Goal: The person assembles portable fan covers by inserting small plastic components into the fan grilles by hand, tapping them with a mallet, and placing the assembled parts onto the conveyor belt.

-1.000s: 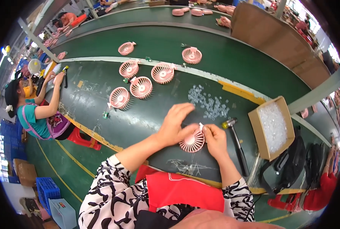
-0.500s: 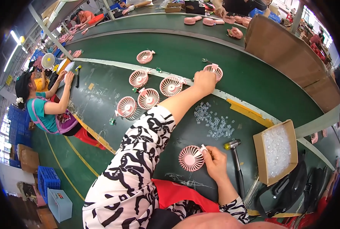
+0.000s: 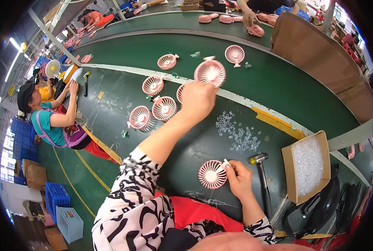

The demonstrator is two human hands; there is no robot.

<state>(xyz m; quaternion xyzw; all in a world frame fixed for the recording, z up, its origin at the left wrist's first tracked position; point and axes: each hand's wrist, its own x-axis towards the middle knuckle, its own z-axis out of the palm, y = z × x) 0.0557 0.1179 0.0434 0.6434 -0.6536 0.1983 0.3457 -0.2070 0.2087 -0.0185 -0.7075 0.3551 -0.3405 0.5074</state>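
Observation:
My left hand (image 3: 199, 98) is closed on the near rim of a pink round fan shell (image 3: 210, 73), raised over the belt's edge. A small green circuit board (image 3: 195, 54), blurred, is beside that shell. Low on the dark worktable, my right hand (image 3: 239, 178) pinches the white tab of a slatted pink fan cover (image 3: 212, 174). Several pink shells, such as one shell (image 3: 164, 108) with its hollow side up, lie left of my left hand; my hand partly hides another. On the green belt rest a shell (image 3: 235, 54) and a second shell (image 3: 167, 61).
Clear plastic tubes (image 3: 238, 136) lie scattered mid-table. A hammer (image 3: 262, 180) lies right of my right hand, beside a cardboard box (image 3: 305, 167) of clear small parts. Yellow tape (image 3: 278, 122) marks the table edge. A co-worker (image 3: 54, 119) stands at the left; a large brown cardboard sheet (image 3: 316, 67) stands back right.
My left hand has moved left from the belt's edge with the fan shell. Another shell now shows on the belt behind it. My right hand keeps its hold on the cover, almost unmoved.

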